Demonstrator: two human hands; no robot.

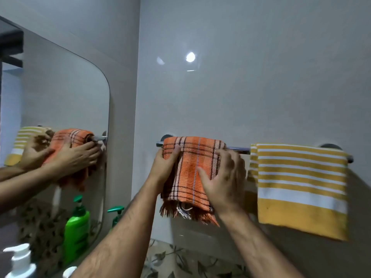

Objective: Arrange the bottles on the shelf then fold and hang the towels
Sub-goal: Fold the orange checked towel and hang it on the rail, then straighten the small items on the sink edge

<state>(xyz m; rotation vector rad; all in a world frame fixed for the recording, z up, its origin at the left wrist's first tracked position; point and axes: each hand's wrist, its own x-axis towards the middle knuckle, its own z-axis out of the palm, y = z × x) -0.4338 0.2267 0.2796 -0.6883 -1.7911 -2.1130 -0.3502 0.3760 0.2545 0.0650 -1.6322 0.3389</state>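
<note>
Grey bathroom wall, chrome rail (pixel 237 148). Left hand (pixel 164 167) pinches orange towel (pixel 190 173) edge; right hand (pixel 222 181) fingers spread, pressing flat. Smooth downward, level fringe, avoid yellow towel (pixel 301 187).

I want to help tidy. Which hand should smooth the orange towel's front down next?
Probably the right hand. It already lies spread on the front of the orange towel, so it can just stroke downward. The left hand pinches the towel's left edge near the bar, steadying it.

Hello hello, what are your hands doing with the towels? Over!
Left hand pinching orange plaid towel; right hand pressing flat on it. Towel draped over rail. Yellow striped towel already hung. Nothing blocking.
</note>
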